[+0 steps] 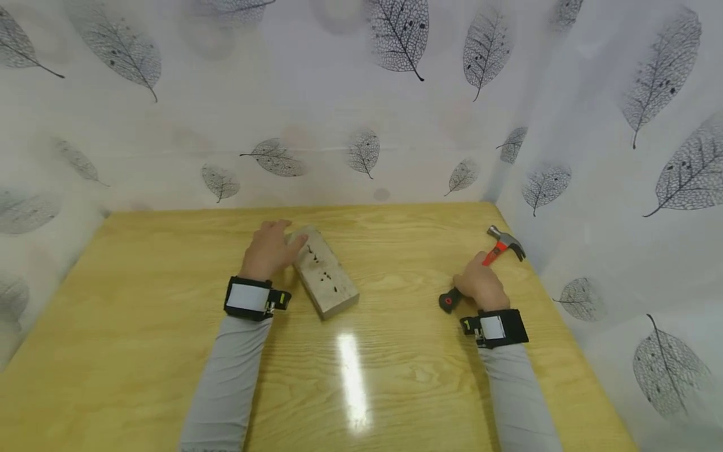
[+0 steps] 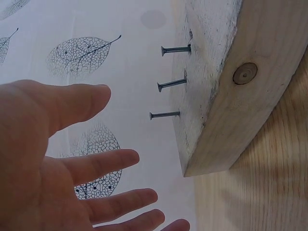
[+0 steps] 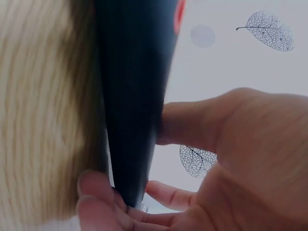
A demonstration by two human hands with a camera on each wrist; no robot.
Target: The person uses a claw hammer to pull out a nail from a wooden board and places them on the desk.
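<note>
A wooden block (image 1: 333,279) lies flat and slanted on the table, left of centre. Three nails (image 2: 172,85) stand partly out of its upper face in the left wrist view, and a round knot shows on its side. My left hand (image 1: 271,250) hovers at the block's far left end, fingers spread and holding nothing. Over on the right, my right hand (image 1: 481,282) grips a claw hammer (image 1: 506,241) by its handle. The hammer's metal head points away, its red neck just beyond my fingers. Thumb and fingers wrap the black handle (image 3: 134,96) in the right wrist view.
The yellow wood-grain table (image 1: 395,376) reaches back to a white leaf-print curtain (image 1: 327,100), which also hangs along the right side. Both wrists wear black straps with small cameras. A bright light reflection crosses the table near the middle.
</note>
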